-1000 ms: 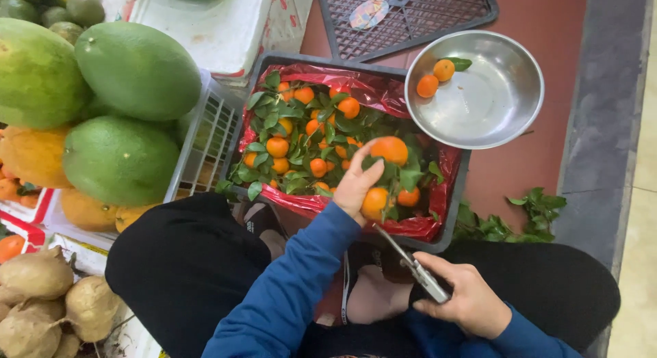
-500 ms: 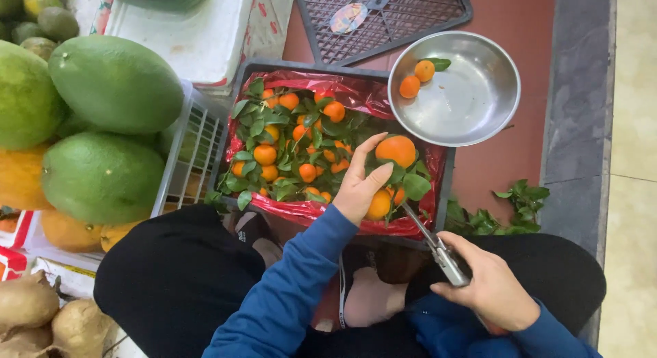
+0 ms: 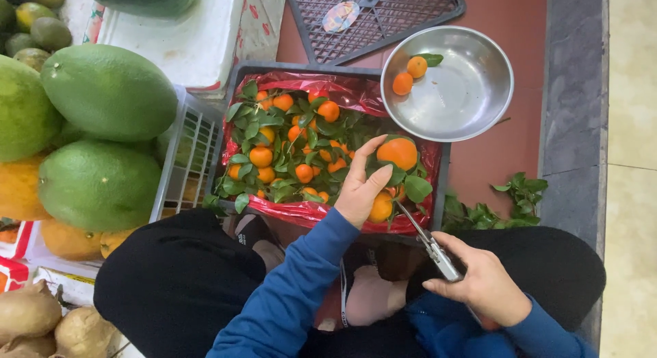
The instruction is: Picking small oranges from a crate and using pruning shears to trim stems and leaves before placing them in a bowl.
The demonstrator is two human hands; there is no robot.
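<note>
My left hand (image 3: 363, 187) grips a leafy sprig of tangerines (image 3: 397, 155), one large fruit above my fingers and a smaller one below my thumb. My right hand (image 3: 482, 283) holds small metal scissors (image 3: 428, 240), their tip pointing at the stem just under the sprig. Both hands hover over the near right corner of a dark crate (image 3: 236, 91) lined with red plastic and full of several tangerines with green leaves. A steel bowl (image 3: 472, 91) at the crate's far right corner holds two trimmed tangerines (image 3: 409, 74) and a leaf.
Big green pomelos (image 3: 109, 91) and yellow fruit sit on a white basket (image 3: 191, 160) at left, brown tubers at bottom left. A white foam box (image 3: 185, 36) and a dark grate (image 3: 383, 16) lie beyond. Cut leaves (image 3: 506, 204) lie on the red floor at right. My knees in black are below.
My left hand lifted the sprig slightly up and right. My right hand brought the scissors closer to its stem.
</note>
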